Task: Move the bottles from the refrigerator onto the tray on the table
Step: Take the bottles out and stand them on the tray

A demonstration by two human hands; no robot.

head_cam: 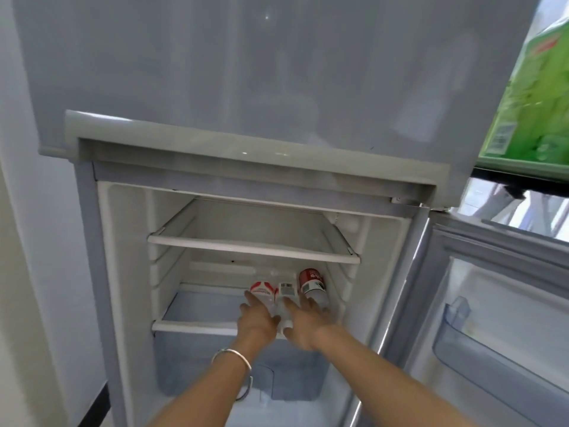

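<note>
Three bottles lie side by side on the refrigerator's lower shelf (197,326), caps toward me. The left bottle (261,290) has a red and white label, the middle bottle (287,291) a pale label, and the right bottle (311,283) a red and white label. My left hand (257,318), with a silver bangle on its wrist, reaches in with straight fingers lying over the left bottle. My right hand (304,323) stretches its fingers over the right bottle, beside the middle one. Neither hand visibly closes round a bottle. The tray and table are out of view.
The refrigerator door (492,318) stands open to the right, with a clear door bin (480,349). An upper shelf (252,246) sits above the bottles and a clear drawer (197,365) below. A green carton (535,103) is at the upper right.
</note>
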